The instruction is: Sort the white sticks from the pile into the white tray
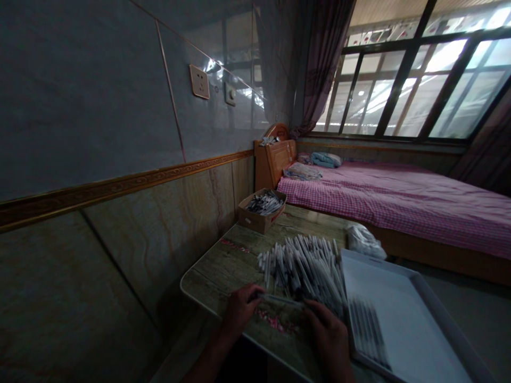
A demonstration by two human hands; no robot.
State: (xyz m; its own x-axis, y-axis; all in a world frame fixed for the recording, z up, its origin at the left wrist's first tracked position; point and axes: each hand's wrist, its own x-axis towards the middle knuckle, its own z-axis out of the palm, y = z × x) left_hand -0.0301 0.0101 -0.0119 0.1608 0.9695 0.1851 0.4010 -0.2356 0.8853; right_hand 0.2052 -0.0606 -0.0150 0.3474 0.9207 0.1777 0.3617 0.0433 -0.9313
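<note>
My left hand (pixel 239 311) and my right hand (pixel 329 335) are low over the near edge of a small wood-pattern table (pixel 223 260). Between them they pinch one slim white pen (pixel 279 300), held level, the left hand at one end and the right hand at the other. Just beyond lies a big heap of white pens (pixel 303 263). To the right sits a shallow white tray (pixel 403 314) with a row of several pens (pixel 367 332) along its near left side.
A cardboard box (pixel 261 210) of pens stands at the table's far end. A crumpled clear plastic bag (pixel 363 240) lies by the tray. A tiled wall runs along the left. A bed (pixel 399 205) with a pink checked sheet stands beyond, under a window.
</note>
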